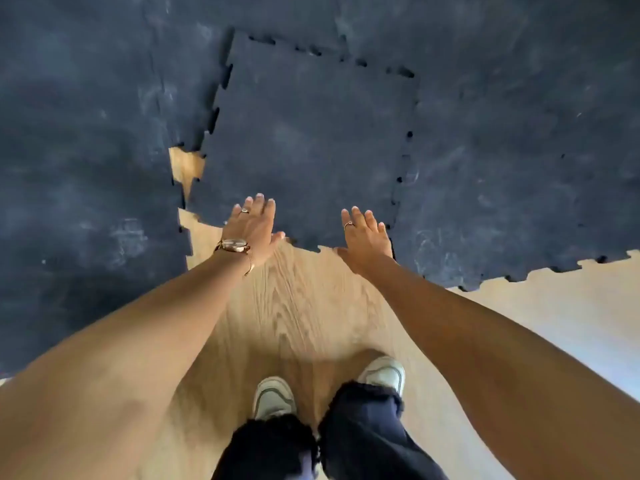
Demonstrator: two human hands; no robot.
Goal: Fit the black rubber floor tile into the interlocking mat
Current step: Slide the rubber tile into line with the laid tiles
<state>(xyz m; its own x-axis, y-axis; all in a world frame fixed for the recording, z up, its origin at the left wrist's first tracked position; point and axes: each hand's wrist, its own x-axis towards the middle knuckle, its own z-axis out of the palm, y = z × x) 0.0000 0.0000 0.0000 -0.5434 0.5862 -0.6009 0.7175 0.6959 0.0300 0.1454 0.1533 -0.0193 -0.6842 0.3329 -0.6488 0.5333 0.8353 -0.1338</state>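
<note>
Rubber tile (304,140) sits skewed in mat (519,133); left hand (254,226) and right hand (363,233) spread flat; pressing now could jam misaligned teeth.

Both flat hands, left hand (254,225) and right hand (365,237), rest on the near toothed edge of the square black rubber tile (304,140), which lies askew within the black interlocking mat (519,133) on the pale wooden floor (304,299).
</note>
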